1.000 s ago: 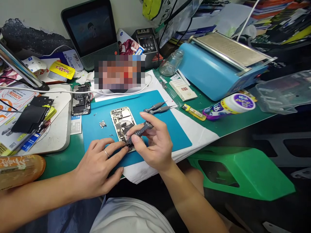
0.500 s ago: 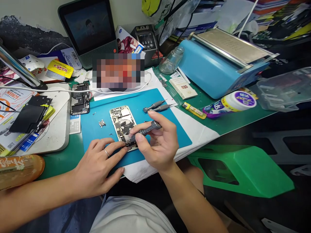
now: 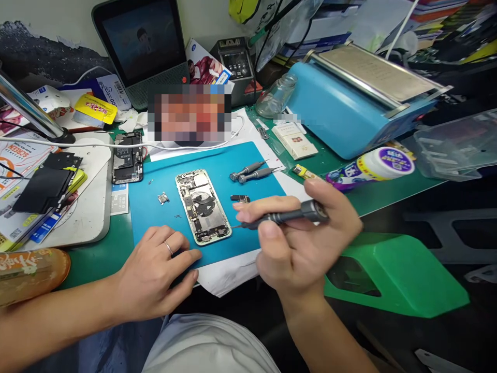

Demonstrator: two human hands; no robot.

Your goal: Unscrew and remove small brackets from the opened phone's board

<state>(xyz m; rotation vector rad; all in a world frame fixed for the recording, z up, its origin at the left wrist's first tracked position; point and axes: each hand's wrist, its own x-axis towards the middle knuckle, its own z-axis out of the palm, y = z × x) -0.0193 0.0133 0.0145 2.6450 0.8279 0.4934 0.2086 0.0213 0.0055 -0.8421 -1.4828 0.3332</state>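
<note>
An opened phone point(image 3: 204, 207) lies on the blue mat point(image 3: 155, 238), its inner parts showing. My right hand point(image 3: 306, 238) grips a grey precision screwdriver point(image 3: 285, 215), held to the right of the phone with its thin tip pointing left near the phone's lower right edge. My left hand point(image 3: 165, 269) rests at the mat's front edge, below the phone and apart from it, fingers loosely bent and spread, with nothing in them. A small dark part point(image 3: 240, 198) lies right of the phone. Left of it are a small metal part point(image 3: 163, 198) and some tiny screws point(image 3: 177, 216).
Two more screwdrivers point(image 3: 248, 171) lie at the mat's upper right. Another opened phone point(image 3: 128, 157) sits left of the mat. A blue machine point(image 3: 330, 109), a glass jar point(image 3: 276, 96) and a white-and-purple bottle point(image 3: 370, 168) stand at the right. A green stool point(image 3: 407, 274) is below the table edge.
My right hand has drawn the screwdriver away from the phone, to the right and toward me. My left hand's fingers have come off the phone's lower edge, and the small dark part is uncovered.
</note>
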